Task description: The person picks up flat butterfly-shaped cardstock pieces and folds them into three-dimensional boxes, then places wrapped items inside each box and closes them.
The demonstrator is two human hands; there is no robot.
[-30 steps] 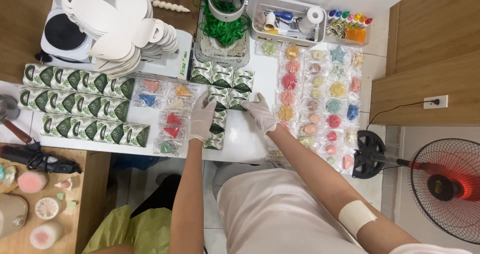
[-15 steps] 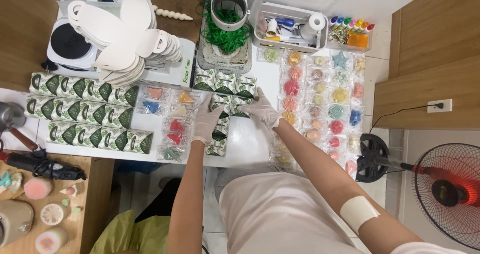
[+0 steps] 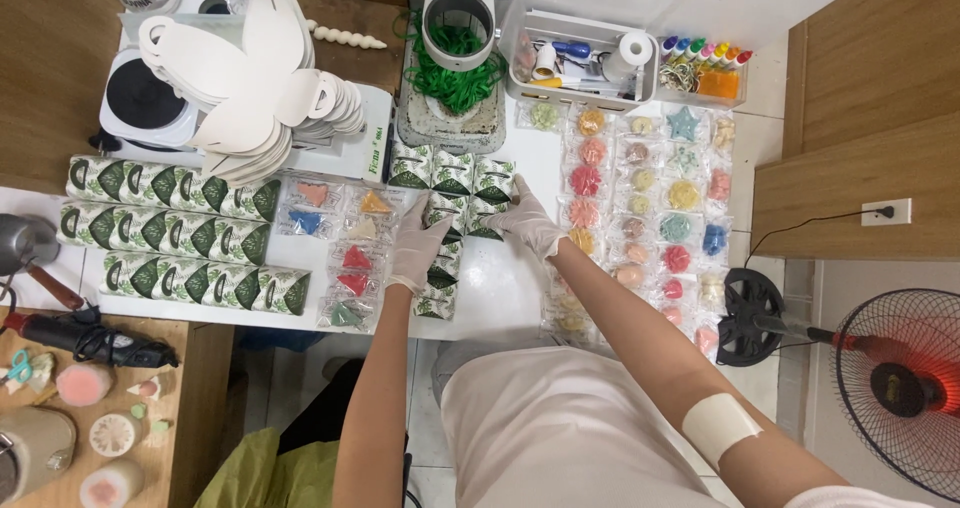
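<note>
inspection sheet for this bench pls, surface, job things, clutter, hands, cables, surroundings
surface: white table, almost fully covered.
job's things: green-and-white leaf-print packets in a middle column under both hands; more of these packets in three rows at left.
clutter: bagged coloured shapes at right, bagged shapes left of centre, white card cut-outs, green shredded filler, white supply tray.
grippers: left hand and right hand, gloved, resting on the packets.
cables: black cord to wall socket; glue gun cord.
surroundings: floor fan, wooden side table.
</note>
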